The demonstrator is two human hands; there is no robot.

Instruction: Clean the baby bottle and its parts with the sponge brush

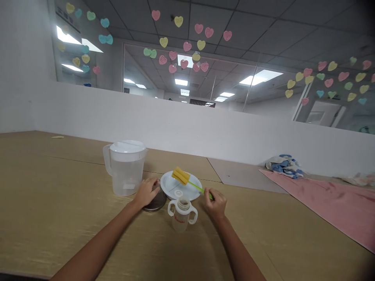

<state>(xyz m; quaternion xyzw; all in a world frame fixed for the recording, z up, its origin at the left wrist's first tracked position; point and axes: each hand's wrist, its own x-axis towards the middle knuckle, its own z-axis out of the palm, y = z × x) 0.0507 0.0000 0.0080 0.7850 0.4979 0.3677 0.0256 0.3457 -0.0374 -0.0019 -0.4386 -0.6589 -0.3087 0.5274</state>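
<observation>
My right hand (216, 202) is closed round the green handle of a sponge brush (181, 176). Its yellow sponge head is over a white plate (166, 186). On the left, my left hand (146, 192) is on a dark round lid (156, 203), fingers bent at its top; the grip itself is partly hidden. Between my forearms stands an upright baby bottle (180, 220) with two white handles, red print and an uncovered threaded neck. A small white ring-shaped piece (178, 193) lies on the plate's near side, just behind the bottle.
A lidded translucent pitcher (128, 171) with liquid stands left of the plate. At the back right lies a crumpled blue-and-white cloth (284, 166) beside a pink mat (331, 203). A white low wall (181, 128) with windows above bounds the tan table (73, 218).
</observation>
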